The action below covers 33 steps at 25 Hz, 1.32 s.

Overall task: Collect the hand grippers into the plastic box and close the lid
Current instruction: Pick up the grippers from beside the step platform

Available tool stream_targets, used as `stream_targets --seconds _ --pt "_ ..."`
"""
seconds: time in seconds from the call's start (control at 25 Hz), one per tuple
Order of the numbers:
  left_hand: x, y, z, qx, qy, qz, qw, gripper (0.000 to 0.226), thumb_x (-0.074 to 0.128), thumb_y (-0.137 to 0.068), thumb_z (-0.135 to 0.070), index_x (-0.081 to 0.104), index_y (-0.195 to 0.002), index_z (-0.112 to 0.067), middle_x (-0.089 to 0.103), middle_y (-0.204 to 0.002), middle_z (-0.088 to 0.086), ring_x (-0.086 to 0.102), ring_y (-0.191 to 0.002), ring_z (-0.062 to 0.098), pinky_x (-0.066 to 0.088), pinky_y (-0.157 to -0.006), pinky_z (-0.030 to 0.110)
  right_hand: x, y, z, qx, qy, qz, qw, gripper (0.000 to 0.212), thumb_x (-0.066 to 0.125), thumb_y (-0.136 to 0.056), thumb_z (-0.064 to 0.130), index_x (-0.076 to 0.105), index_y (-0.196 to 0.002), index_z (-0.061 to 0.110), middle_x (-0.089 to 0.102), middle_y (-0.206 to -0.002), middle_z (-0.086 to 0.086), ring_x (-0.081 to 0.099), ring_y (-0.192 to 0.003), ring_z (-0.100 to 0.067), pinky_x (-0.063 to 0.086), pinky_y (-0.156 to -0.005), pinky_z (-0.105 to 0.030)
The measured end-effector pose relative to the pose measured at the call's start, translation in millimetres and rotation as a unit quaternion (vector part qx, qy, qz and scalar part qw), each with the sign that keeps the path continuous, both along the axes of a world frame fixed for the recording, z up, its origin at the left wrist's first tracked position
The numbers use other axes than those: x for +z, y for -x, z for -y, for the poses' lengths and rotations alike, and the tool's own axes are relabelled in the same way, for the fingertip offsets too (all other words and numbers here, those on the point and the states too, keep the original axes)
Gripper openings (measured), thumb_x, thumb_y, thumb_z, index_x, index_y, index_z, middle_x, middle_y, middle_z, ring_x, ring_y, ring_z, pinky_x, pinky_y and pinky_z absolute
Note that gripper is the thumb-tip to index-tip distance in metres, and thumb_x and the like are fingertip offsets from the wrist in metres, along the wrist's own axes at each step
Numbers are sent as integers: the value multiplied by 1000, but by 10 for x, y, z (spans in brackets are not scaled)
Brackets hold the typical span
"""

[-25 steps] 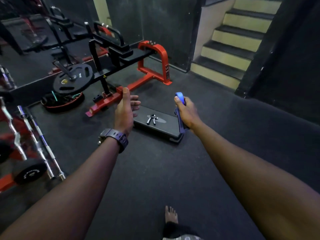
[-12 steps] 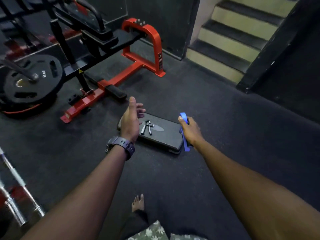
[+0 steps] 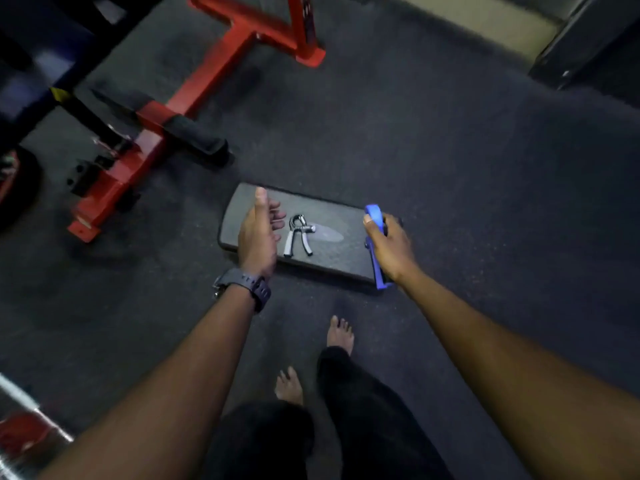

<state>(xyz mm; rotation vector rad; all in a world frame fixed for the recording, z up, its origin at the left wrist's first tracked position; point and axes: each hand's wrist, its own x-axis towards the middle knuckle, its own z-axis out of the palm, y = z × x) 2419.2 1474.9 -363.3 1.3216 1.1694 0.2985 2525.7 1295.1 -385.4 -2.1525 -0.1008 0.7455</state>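
Note:
A grey-and-black hand gripper (image 3: pixel 298 235) lies on a low black step platform (image 3: pixel 346 252) on the floor. My left hand (image 3: pixel 258 233) hovers open just left of that gripper, fingers apart, not touching it. My right hand (image 3: pixel 389 245) is closed around a blue object (image 3: pixel 375 251) that sticks out above and below my fist at the platform's right end; it looks like a blue hand gripper, though blur hides its shape. No plastic box is in view.
A red and black weight machine frame (image 3: pixel 180 98) stands at the upper left, its foot close to the platform. A barbell end (image 3: pixel 20 410) lies at the lower left. My bare feet (image 3: pixel 339 336) stand on dark rubber flooring just before the platform.
I have walked up to the platform and the view has tilted down. Both hands are now over the platform, the left one close beside the grey gripper. The right hand's grip is unchanged.

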Motion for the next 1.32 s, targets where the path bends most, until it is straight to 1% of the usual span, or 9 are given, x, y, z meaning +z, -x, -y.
stream_targets --seconds 0.16,0.28,0.44,0.56,0.68,0.84,0.96,1.08,1.32 --pt "-1709 -367 -313 -37 -29 -114 992 60 45 -77 -78 65 -84 -22 72 -94 5 66 -95 29 49 -83 38 -1314 -383 -430 -17 29 -31 999 28 48 -98 50 57 -105 24 64 -91 4 61 -91 -21 39 -77 -30" --pt "-2694 -630 -533 -74 -63 -184 978 47 68 -85 -52 65 -108 -12 68 -102 6 65 -104 29 43 -80 27 -2060 -538 -615 -17 34 -36 999 31 47 -99 49 57 -110 23 64 -90 5 59 -87 -19 36 -76 -27" --pt "-4044 -894 -719 -182 -139 -340 912 84 84 -64 -52 50 -126 -7 54 -130 17 51 -121 37 46 -95 43 -3066 -656 -772 -15 43 -45 998 37 45 -99 52 57 -117 22 65 -98 4 60 -92 -18 36 -72 -28" --pt "-4471 -970 -614 -192 -203 -395 875 100 89 -49 -54 43 -125 -7 48 -131 18 46 -122 39 45 -92 49 -3407 -674 -783 -8 42 -42 998 36 45 -100 52 57 -117 24 62 -97 7 58 -89 -14 39 -67 -24" --pt "-4500 -1006 -594 -190 -160 -360 899 91 87 -53 -42 44 -124 -6 48 -131 17 45 -123 38 48 -93 49 -3483 -685 -819 -8 47 -38 998 37 44 -100 51 57 -119 21 62 -98 5 57 -90 -15 37 -67 -26" --pt "-3797 -981 -841 -172 -151 -280 932 80 80 -42 -55 62 -106 -11 62 -112 14 62 -102 33 54 -78 33 -2944 -634 -954 -35 28 -40 998 36 45 -100 50 58 -114 19 64 -96 1 58 -89 -19 38 -73 -30" --pt "-2793 -938 -1202 -131 -152 -206 958 66 84 -48 -43 59 -103 -16 69 -100 6 67 -89 26 49 -68 28 -2151 -625 -1240 -21 -11 -30 999 34 46 -99 49 58 -110 19 66 -95 -2 61 -90 -22 40 -75 -31" --pt "-1282 -845 -1741 -56 -187 -121 973 63 88 -45 -52 66 -98 -24 75 -83 -1 71 -80 23 57 -69 35 -847 -677 -1768 23 -75 0 997 29 48 -99 49 58 -107 24 68 -93 1 63 -89 -19 43 -73 -30" --pt "1974 -120 -2437 88 -270 27 958 27 89 -58 -26 69 -77 -25 75 -80 -3 64 -69 7 52 -68 28 2006 -363 -2887 128 -272 38 953 12 54 -98 45 62 -101 36 72 -90 4 63 -76 -5 47 -74 -27"
